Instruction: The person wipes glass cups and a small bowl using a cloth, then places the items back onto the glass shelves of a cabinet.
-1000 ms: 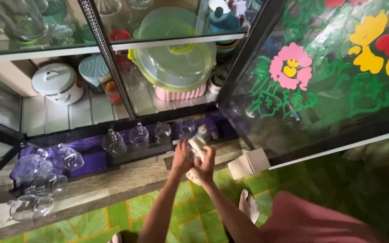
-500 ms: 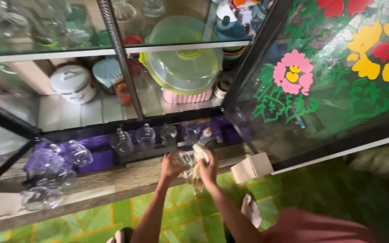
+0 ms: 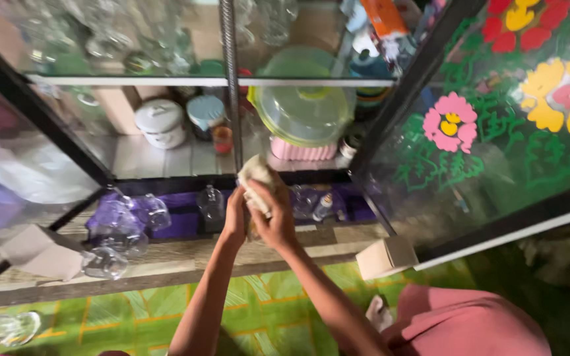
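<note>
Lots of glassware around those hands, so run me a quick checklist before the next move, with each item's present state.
1. Cloth gripped by right hand: ok.
2. Left hand up against the cloth: ok.
3. A glass inside the cloth: cannot tell, it is hidden by the hands.
4. Glasses on the purple liner standing apart from the hands: ok.
5. Clear glasses at the wooden ledge's front edge, near the drop: not ok.
6. Painted glass door swung open, away from the arms: ok.
</note>
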